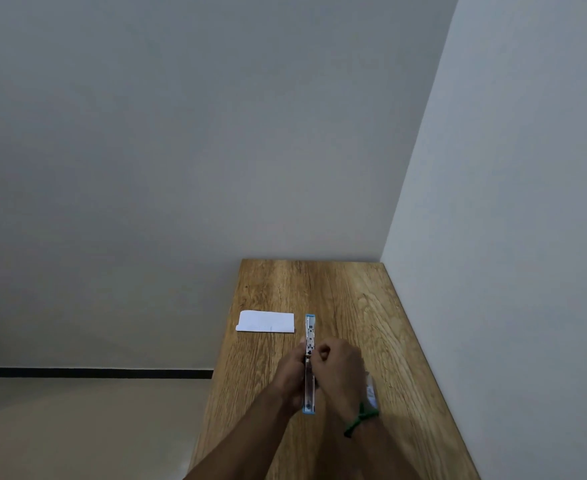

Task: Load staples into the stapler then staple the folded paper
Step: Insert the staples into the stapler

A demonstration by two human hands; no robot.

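Head view, left to right: folded paper (pixel 266 321) lies flat on tabletop (pixel 354 299), untouched. Left hand (pixel 290 370) grip wraps the opened stapler (pixel 309 362); right hand (pixel 337 368) grip pinches at its metal channel, staples too small to see. Risk: strip goes in crooked and jams, or spills from the pinch.

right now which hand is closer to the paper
Left. The left hand is below and just right of the paper; the right hand is across the stapler, farther right.
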